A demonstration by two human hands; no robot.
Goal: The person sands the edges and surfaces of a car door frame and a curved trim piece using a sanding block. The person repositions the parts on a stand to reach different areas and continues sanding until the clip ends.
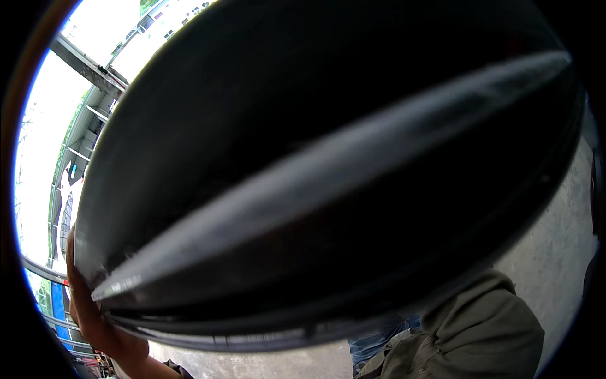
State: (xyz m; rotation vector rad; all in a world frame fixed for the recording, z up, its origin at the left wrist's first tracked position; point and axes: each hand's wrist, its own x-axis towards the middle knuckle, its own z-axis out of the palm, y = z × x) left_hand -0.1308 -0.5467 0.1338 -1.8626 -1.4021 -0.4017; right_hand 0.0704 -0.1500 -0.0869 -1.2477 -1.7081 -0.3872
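Note:
A large black curved panel (pixel 328 240) fills most of the head view, held up very close. A blurred pale grey band runs slantwise across it, from lower left to upper right. At the panel's lower left edge, my left hand (pixel 95 322) is closed round the rim, and its fingertips are partly hidden behind the panel. My right arm shows only as a dark olive sleeve (pixel 492 322) at the lower right, bent up toward the panel. The panel covers my right hand, so its grip cannot be seen.
Grey concrete floor (pixel 549 246) shows at the right and below the panel. Metal rails (pixel 44 271) and a blue surface (pixel 60 309) stand at the far left. Beyond them is a roofed structure (pixel 91 117) in bright daylight. Blue jeans (pixel 372 344) appear below the panel.

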